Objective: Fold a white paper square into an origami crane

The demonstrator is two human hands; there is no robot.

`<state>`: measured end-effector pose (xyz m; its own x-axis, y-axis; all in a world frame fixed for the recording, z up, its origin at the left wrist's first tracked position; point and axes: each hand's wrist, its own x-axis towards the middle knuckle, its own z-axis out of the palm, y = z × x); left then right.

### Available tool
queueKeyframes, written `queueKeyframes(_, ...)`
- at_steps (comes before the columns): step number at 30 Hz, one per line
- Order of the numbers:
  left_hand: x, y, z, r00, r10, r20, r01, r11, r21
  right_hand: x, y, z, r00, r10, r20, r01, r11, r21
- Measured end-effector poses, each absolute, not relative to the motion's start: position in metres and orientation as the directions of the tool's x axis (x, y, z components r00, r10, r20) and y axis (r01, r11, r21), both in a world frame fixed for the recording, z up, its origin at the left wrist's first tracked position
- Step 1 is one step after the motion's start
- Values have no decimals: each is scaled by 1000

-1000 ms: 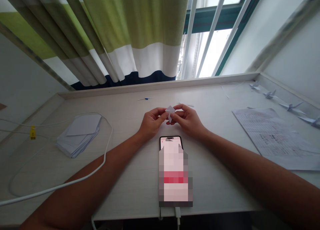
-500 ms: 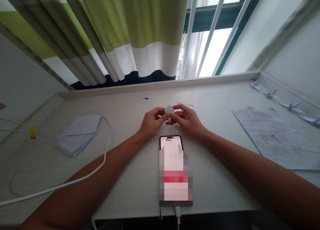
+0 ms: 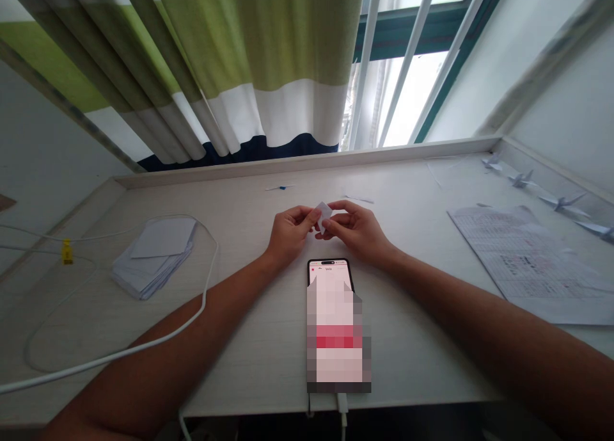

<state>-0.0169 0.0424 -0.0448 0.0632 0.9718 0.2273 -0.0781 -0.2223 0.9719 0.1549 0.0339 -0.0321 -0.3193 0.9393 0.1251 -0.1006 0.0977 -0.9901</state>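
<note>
A small folded piece of white paper point(image 3: 323, 216) is held up between my two hands, its pointed top tilted slightly. My left hand point(image 3: 292, 232) pinches its left side with thumb and fingers. On the other side, my right hand point(image 3: 357, 228) grips it, the thumb on the paper's lower part. Both hands are just above the desk, beyond the top edge of a phone point(image 3: 330, 262) that lies face up with a cable in its lower end. Fingers hide part of the paper's edges.
To the left lies a stack of white paper sheets point(image 3: 163, 238), with a white cable point(image 3: 204, 294) looping around it and over my left forearm. Printed sheets point(image 3: 522, 255) lie at right, below several folded paper cranes point(image 3: 562, 203). Paper scraps point(image 3: 359, 199) are near the back.
The folded paper has turned and tilted between my fingers, and my left thumb has moved up along its side. Both hands stay in nearly the same place.
</note>
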Motion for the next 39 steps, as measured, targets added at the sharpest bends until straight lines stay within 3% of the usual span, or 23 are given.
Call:
queueKeyframes(20,-17,42,-49,53,964,261,-11,-261,965,154,33,-29,-370,925,83,-144,31,-989)
queueKeyframes(25,-17,41,-46,64,965,253,-2,-254,967,155,31,-29,-326,942,85,-49,73,-996)
queueKeyframes(33,-18,40,-45,66,972,225,24,-227,974,161,28,-29,-267,933,242,166,292,-942)
queueKeyframes(39,-18,40,-45,74,982,177,12,-178,984,162,29,-28,-274,933,233,159,283,-946)
